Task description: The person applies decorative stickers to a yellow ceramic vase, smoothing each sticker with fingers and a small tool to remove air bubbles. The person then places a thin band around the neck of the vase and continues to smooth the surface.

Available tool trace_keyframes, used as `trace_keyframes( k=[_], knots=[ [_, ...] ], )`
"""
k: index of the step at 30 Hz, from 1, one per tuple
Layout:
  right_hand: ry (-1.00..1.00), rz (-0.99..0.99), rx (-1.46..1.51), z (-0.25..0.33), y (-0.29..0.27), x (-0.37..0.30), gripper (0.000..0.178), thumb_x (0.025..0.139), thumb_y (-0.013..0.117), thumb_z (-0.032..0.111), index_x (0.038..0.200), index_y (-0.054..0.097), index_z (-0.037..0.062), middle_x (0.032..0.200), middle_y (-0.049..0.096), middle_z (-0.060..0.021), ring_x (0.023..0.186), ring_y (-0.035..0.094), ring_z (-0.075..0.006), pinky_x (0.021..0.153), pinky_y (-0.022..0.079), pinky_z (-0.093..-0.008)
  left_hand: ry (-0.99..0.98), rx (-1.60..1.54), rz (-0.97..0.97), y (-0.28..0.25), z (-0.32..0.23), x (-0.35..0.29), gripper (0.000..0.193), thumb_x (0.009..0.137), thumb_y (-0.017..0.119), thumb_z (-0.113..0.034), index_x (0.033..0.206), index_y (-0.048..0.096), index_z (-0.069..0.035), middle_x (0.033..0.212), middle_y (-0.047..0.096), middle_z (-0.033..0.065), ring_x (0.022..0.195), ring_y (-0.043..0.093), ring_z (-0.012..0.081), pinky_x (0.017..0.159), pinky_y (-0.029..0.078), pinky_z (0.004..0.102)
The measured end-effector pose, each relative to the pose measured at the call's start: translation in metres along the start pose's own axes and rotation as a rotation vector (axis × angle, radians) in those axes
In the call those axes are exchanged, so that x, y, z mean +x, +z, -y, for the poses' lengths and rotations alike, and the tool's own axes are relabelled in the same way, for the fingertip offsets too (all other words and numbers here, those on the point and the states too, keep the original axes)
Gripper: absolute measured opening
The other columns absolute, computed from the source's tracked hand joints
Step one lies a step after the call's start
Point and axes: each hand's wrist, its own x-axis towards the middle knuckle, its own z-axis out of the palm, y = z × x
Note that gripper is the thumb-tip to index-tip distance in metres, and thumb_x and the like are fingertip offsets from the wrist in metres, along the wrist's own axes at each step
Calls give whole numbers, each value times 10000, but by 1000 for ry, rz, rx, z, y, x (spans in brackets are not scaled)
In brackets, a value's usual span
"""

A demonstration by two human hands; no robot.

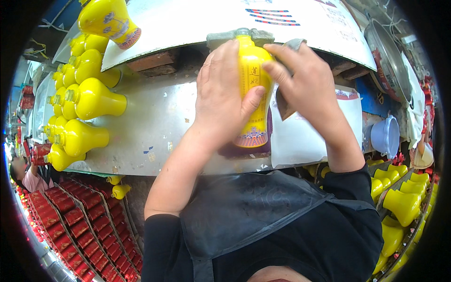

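A glossy yellow bottle (256,66) with a clear glass neck, dark lettering and a patterned band round its foot lies in front of me, neck pointing away. My left hand (221,89) presses along its left side, thumb across the front. At its upper right side is my right hand (300,70), slightly blurred, fingertips by the bottle's shoulder. Tucked in that hand is a flat grey-brown piece (284,106); its kind is unclear. Beneath the bottle is a dark purple pad (230,149), and its neck rests by a grey block-like support (217,39).
Several yellow bottles (101,98) lie stacked at the left of the metal table (159,117). A raised white board (188,21) holds printed strips (272,16). White sheets (300,145) lie right, near a pale blue bucket (385,136). Racks hold red pieces (75,216) and yellow bottles (401,204).
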Motion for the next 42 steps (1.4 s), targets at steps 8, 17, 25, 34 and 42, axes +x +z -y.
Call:
trace_keyframes(
  k=[8, 17, 25, 34, 42],
  knots=[
    [-80, 87, 781, -23, -17, 36, 235, 970, 714, 159, 1180, 708, 55, 1060, 714, -47, 971, 705, -155, 904, 582, -281, -193, -370, -65, 0, 4, 2, 844, 849, 770, -268, 1531, 343, -10, 1437, 506, 192, 1318, 475, 382, 1142, 363, 488],
    [-250, -115, 104, -6, 4, 60, 215, 961, 651, 134, 1102, 736, -5, 961, 716, -169, 884, 726, -306, 790, 601, -364, -237, -411, -59, -4, 5, 10, 823, 800, 792, -261, 1486, 403, -23, 1347, 573, 168, 1249, 531, 358, 1098, 410, 473],
    [-257, -278, 109, -21, 9, 47, 229, 913, 737, 123, 1130, 739, 53, 958, 729, -126, 845, 728, -264, 755, 599, -321, -630, -653, -29, -6, -5, 39, 432, 852, 759, -280, 1149, 650, 15, 1197, 623, 154, 1089, 633, 259, 961, 512, 370],
    [-621, -235, 342, -6, 12, -37, 215, 775, 781, 95, 982, 743, 140, 967, 713, -51, 914, 726, -217, 757, 594, -311, -719, -1017, -120, 2, -4, 40, 239, 1019, 631, -235, 1080, 676, -8, 1046, 676, 46, 913, 616, 100, 858, 514, 264],
    [-266, -245, 491, -10, 15, -68, 237, 758, 784, -27, 947, 715, 99, 985, 758, -83, 892, 738, -239, 749, 590, -323, -421, -565, -231, 7, 4, -8, 472, 1090, 498, -324, 1428, 471, 5, 1295, 540, 147, 1128, 536, 177, 978, 467, 335]
  ],
)
